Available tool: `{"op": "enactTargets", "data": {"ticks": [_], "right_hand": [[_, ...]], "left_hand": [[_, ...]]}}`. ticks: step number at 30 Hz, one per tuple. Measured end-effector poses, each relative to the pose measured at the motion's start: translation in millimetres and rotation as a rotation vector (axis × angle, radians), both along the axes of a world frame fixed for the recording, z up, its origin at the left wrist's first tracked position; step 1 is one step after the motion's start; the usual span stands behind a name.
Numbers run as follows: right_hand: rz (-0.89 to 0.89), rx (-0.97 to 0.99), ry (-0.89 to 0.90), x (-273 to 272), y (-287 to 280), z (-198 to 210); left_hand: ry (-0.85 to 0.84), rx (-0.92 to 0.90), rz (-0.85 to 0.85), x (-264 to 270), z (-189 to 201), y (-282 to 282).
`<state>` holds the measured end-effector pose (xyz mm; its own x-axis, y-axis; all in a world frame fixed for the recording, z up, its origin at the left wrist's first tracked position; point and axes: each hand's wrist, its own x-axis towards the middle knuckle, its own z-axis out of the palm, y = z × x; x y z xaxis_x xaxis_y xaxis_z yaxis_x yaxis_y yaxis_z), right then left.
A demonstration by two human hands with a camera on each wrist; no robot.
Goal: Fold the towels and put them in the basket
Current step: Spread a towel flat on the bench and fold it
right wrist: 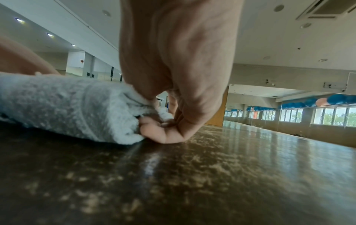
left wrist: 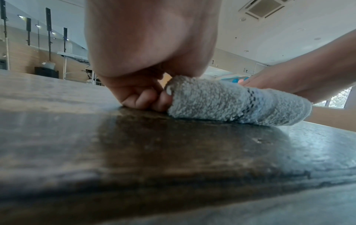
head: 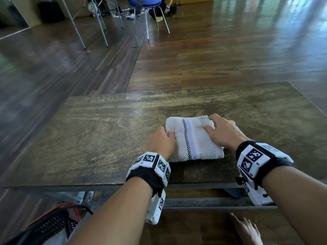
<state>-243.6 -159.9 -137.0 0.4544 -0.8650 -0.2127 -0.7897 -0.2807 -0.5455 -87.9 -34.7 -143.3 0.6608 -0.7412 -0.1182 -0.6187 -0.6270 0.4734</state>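
Towel: your folded towel (head: 193, 138) lies flat on the counter (head: 99, 138), toward the near edge and right of the middle, its checkered stripe running from far to near across the top.
Left hand: your left hand (head: 160, 143) sits at the towel's left edge, and there it is in the left wrist view, fingers (left wrist: 146, 99) curled down against the wood and tucked at the towel's (left wrist: 231, 103) side, thumb over the top. You're pinching that edge.
Right hand: your right hand (head: 223, 132) is on the far right corner, thumb laid on top of the cloth, fingers wrapped round the outer edge. The right wrist view shows the fingertips (right wrist: 159, 132) curled under the layered end of the towel (right wrist: 67, 106), touching the counter (right wrist: 212, 175). That's a pinch too, on the open layered side.
Towel versus hands: the towel lies between your two hands, gripped at both short sides, its underside resting on the wood in both wrist views.
Basket: a dark mesh basket (head: 47, 227) sits low at your left, below the counter's near edge, well apart from the towel.
Background: a blue chair (head: 144, 4) stands far across the wooden floor (head: 230, 55), with a person seated on the floor behind it.
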Motion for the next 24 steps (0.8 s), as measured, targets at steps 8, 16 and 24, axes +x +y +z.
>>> {"op": "enactTargets", "data": {"ticks": [8, 16, 24], "right_hand": [[0.026, 0.053, -0.012, -5.2, -3.7, 4.0], [-0.049, 0.07, -0.061, -29.5, 13.5, 2.8], [0.155, -0.108, -0.321, -57.4, 46.6, -16.4]], "left_hand": [[0.214, -0.025, 0.05, 0.7, 5.2, -3.3], [-0.354, -0.309, -0.128, -7.6, 16.0, -0.7], [-0.239, -0.206, -0.492, -38.4, -3.5, 25.0]]}}
